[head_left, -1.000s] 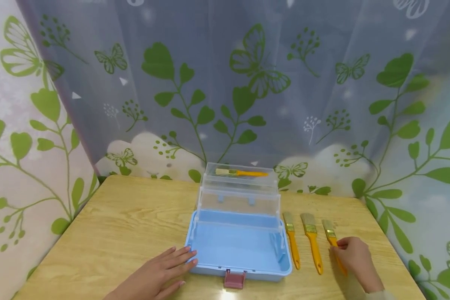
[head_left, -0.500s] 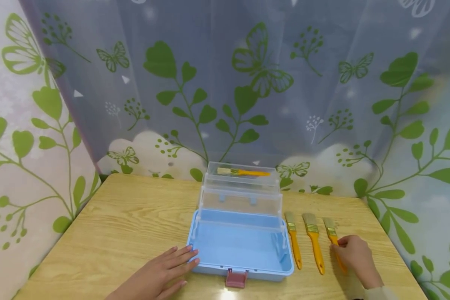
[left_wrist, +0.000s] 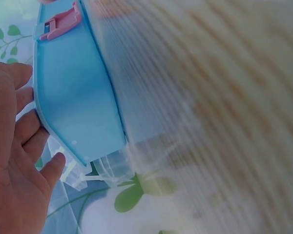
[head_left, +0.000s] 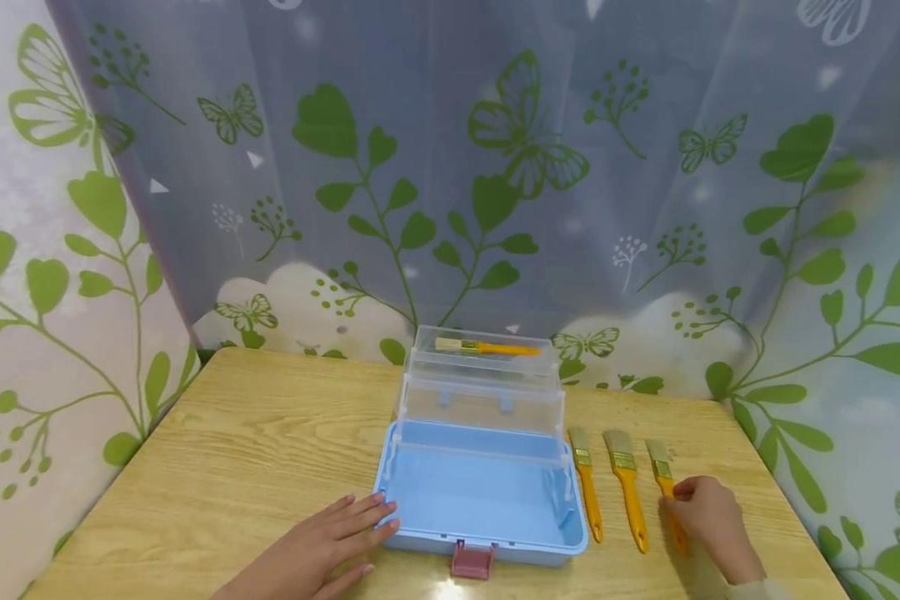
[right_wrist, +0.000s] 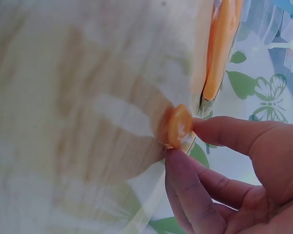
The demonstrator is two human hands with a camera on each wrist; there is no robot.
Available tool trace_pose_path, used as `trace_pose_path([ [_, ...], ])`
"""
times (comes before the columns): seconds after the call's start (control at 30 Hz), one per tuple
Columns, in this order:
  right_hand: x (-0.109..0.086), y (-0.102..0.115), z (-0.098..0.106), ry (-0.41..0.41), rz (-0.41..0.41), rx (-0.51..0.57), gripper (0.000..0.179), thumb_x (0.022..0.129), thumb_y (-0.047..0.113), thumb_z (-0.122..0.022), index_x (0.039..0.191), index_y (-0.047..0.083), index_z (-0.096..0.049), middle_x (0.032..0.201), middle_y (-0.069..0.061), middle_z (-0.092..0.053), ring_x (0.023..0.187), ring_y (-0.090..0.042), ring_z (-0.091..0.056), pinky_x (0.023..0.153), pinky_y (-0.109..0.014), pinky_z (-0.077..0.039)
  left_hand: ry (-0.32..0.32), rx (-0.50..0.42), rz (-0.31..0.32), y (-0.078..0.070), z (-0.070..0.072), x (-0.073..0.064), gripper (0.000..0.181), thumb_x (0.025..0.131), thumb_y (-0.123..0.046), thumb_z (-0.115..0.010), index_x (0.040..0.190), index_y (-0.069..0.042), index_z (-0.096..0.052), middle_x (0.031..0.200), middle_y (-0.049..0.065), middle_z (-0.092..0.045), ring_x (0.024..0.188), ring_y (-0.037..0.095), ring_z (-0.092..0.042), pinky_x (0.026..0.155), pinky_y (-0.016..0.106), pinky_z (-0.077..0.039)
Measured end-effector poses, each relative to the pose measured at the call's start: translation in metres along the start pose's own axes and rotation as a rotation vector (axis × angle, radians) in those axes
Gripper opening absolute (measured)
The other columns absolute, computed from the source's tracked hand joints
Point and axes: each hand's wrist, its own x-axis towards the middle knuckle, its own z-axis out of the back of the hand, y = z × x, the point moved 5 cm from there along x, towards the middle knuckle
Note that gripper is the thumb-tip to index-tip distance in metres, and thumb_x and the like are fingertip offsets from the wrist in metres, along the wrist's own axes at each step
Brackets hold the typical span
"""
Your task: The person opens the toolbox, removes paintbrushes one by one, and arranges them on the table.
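Observation:
A light blue plastic box (head_left: 480, 500) stands on the table with its clear tiers raised at the back and a pink latch (head_left: 472, 560) at the front. My left hand (head_left: 322, 542) rests its extended fingers on the box's left front corner; the left wrist view shows the fingertips (left_wrist: 31, 129) against the rim. To the right of the box, my right hand (head_left: 708, 521) pinches the orange handle of a paintbrush (head_left: 662, 467) between thumb and fingers. The brush lies on the table, bristles pointing away. In the right wrist view, the handle end (right_wrist: 179, 126) shows between the fingertips.
Two more paintbrushes, a narrower one (head_left: 585, 483) and a wider one (head_left: 626, 479), lie between box and right hand. Another paintbrush (head_left: 487, 346) lies in the top clear tray (head_left: 420, 367). A patterned curtain (head_left: 420, 167) hangs behind the wooden table (head_left: 255, 433).
The head view has shifted slightly. Both hands keep nearly the same places; the brush's handle in my right hand has turned very slightly.

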Motion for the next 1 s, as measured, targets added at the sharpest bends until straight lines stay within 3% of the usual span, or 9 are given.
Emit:
trace_pose_path([
  [0.27, -0.008, 0.009, 0.006, 0.054, -0.017, -0.051, 0.047, 0.091, 0.025, -0.07, 0.113, -0.016, -0.065, 0.101, -0.028, -0.071, 0.087, -0.039, -0.069, 0.072, -0.051, -0.057, -0.021, 0.025, -0.011, -0.001, 0.003, 0.003, 0.054, 0.103, -0.031, -0.062, 0.152, -0.011, -0.05, 0.153, 0.009, -0.052, 0.14, 0.025, -0.051, 0.1, 0.05, -0.054],
  [0.37, -0.014, 0.023, 0.009, 0.016, 0.051, -0.019, 0.048, 0.094, 0.023, -0.069, 0.121, -0.017, -0.062, 0.112, -0.034, -0.068, 0.098, -0.048, -0.066, 0.079, -0.056, -0.057, -0.01, 0.01, -0.014, -0.001, 0.002, 0.002, 0.055, 0.102, -0.03, -0.063, 0.152, -0.01, -0.049, 0.153, 0.01, -0.052, 0.139, 0.027, -0.051, 0.099, 0.051, -0.055],
  [0.57, -0.026, 0.052, 0.014, -0.17, 0.271, 0.161, 0.052, 0.092, 0.015, -0.076, 0.134, -0.01, -0.059, 0.131, -0.035, -0.06, 0.118, -0.053, -0.058, 0.095, -0.066, -0.05, -0.013, 0.009, -0.004, -0.001, 0.002, -0.001, 0.055, 0.102, -0.03, -0.063, 0.152, -0.011, -0.049, 0.153, 0.009, -0.052, 0.139, 0.026, -0.051, 0.099, 0.051, -0.055],
  [0.6, -0.026, 0.055, 0.014, -0.194, 0.305, 0.19, 0.054, 0.091, 0.015, -0.078, 0.136, -0.008, -0.059, 0.133, -0.033, -0.06, 0.12, -0.05, -0.058, 0.1, -0.058, -0.052, -0.016, 0.013, -0.003, -0.001, 0.003, -0.001, 0.054, 0.102, -0.03, -0.063, 0.151, -0.011, -0.05, 0.153, 0.009, -0.052, 0.139, 0.026, -0.051, 0.099, 0.051, -0.055],
  [0.67, -0.027, 0.061, 0.014, -0.218, 0.364, 0.258, 0.059, 0.089, 0.016, -0.081, 0.139, -0.005, -0.058, 0.137, -0.03, -0.06, 0.128, -0.028, -0.06, 0.104, -0.035, -0.053, -0.018, 0.017, 0.002, -0.001, 0.003, -0.001, 0.053, 0.103, -0.031, -0.061, 0.151, -0.011, -0.05, 0.153, 0.008, -0.052, 0.14, 0.025, -0.051, 0.1, 0.049, -0.054],
  [0.73, -0.027, 0.066, 0.012, -0.209, 0.438, 0.341, 0.061, 0.088, 0.013, -0.081, 0.141, -0.003, -0.056, 0.141, -0.028, -0.057, 0.131, -0.005, -0.054, 0.102, -0.015, -0.046, -0.02, 0.017, 0.004, -0.001, 0.003, -0.001, 0.053, 0.104, -0.032, -0.06, 0.152, -0.012, -0.05, 0.154, 0.008, -0.051, 0.141, 0.024, -0.05, 0.101, 0.049, -0.054],
  [0.8, -0.027, 0.072, 0.01, -0.171, 0.502, 0.423, 0.06, 0.089, 0.009, -0.079, 0.143, -0.001, -0.056, 0.144, -0.024, -0.056, 0.129, 0.012, -0.046, 0.099, -0.002, -0.035, -0.021, 0.014, 0.003, -0.001, 0.004, -0.001, 0.053, 0.104, -0.031, -0.059, 0.152, -0.012, -0.049, 0.154, 0.007, -0.051, 0.141, 0.024, -0.05, 0.101, 0.048, -0.054],
  [0.83, -0.026, 0.075, 0.009, -0.147, 0.54, 0.465, 0.059, 0.09, 0.007, -0.078, 0.143, 0.0, -0.056, 0.145, -0.021, -0.056, 0.128, 0.017, -0.043, 0.1, -0.002, -0.036, -0.018, 0.011, 0.005, -0.001, 0.004, -0.001, 0.053, 0.104, -0.032, -0.059, 0.153, -0.012, -0.048, 0.154, 0.007, -0.051, 0.141, 0.023, -0.049, 0.102, 0.047, -0.054],
  [1.0, -0.019, 0.096, 0.007, -0.055, 0.7, 0.536, 0.058, 0.09, -0.003, -0.074, 0.145, 0.005, -0.056, 0.146, 0.012, -0.056, 0.132, 0.01, -0.048, 0.104, -0.007, -0.038, -0.031, 0.009, 0.005, -0.001, 0.005, 0.0, 0.053, 0.104, -0.031, -0.06, 0.152, -0.012, -0.05, 0.153, 0.007, -0.052, 0.141, 0.024, -0.05, 0.1, 0.049, -0.055],
])
